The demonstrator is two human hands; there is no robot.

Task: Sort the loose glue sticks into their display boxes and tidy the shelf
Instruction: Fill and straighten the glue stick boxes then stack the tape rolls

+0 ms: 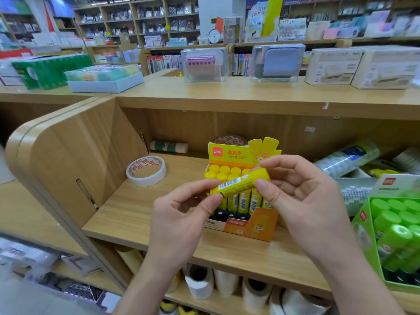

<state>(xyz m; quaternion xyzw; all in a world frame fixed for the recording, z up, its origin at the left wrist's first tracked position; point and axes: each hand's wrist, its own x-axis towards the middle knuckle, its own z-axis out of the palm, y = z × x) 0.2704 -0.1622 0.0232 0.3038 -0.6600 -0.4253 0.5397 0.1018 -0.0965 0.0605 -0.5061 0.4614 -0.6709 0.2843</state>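
Wooden shelf (141, 214): yellow display box (250, 228) looks near full. Your left hand (181, 219) and right hand (302, 196) pinch yellow glue stick (241, 184) by ends, above box. Not yet slotted; loose packs (347, 159) at right untidied.

A display box (261, 226) holding upright glue sticks (223, 170) stands on the shelf (136, 214), near the middle of its front edge. A tape roll (146, 170) lies flat to its left, toward the shelf's left wall. Another tape roll (229, 140) sits just behind the box, and a wrapped roll (169, 146) lies along the back edge by the left corner. A second display box (363, 226) stands at the right end. Before the first box, the left hand (179, 214) and right hand (302, 196) each pinch an end of a loose glue stick (241, 184). Paper rolls (200, 283) stand on the lower shelf (218, 303).
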